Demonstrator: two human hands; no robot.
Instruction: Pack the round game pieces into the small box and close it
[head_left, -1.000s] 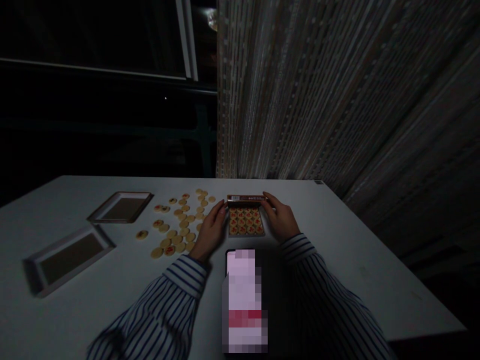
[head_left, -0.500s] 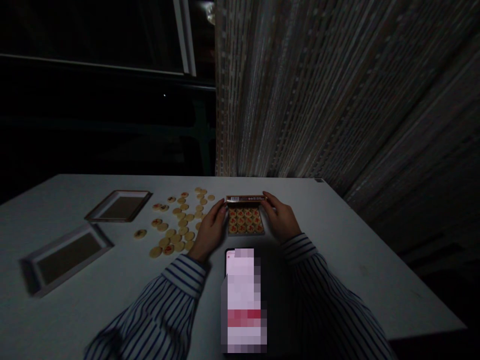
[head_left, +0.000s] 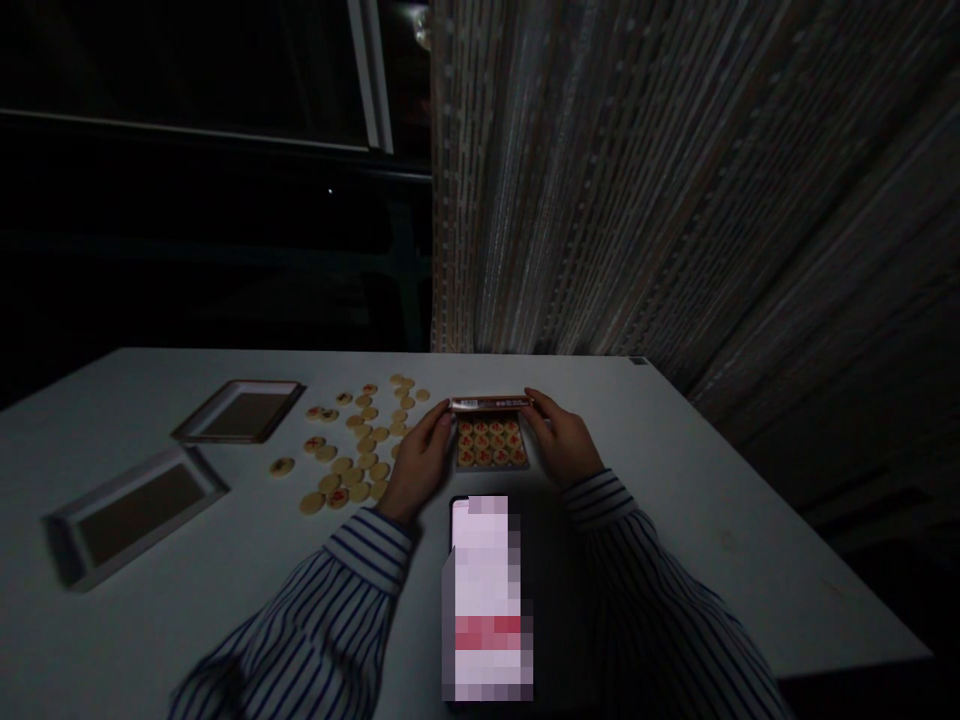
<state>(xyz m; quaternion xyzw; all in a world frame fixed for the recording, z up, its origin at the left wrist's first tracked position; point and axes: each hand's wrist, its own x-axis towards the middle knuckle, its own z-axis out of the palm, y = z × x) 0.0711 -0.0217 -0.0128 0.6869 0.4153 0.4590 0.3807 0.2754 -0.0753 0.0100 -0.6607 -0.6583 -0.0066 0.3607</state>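
So the brown lid (head_left: 491,403) is held up by both ends, edge-on to the camera, right over the far side of a small box (head_left: 491,445) packed with xiangqi pieces in neat rows, red characters facing up. It's too dark to tell if the lid's far edge actually touches the box or just floats above it.

The left hand (head_left: 420,462) has its fingers closed on the lid's left end, and the right hand (head_left: 562,440) grips the right end the same way. The palms sit on either side of the box, and both arms are in striped sleeves (head_left: 360,570).

Just left of the left hand there's a scatter of loose pieces (head_left: 360,445) on the white table (head_left: 712,480), pale discs with some showing red marks. One stray piece (head_left: 283,466) sits a bit apart from the rest on the left.

Further left are two shallow trays with dark insides: the far tray (head_left: 225,437) beside the scatter, and the near tray (head_left: 120,483) closer to the table's left edge.

A phone (head_left: 487,600) with its screen lit lies between the forearms, just on the near side of the box. Behind the table hangs a ribbed curtain (head_left: 675,200). Everything to its left is basically black.
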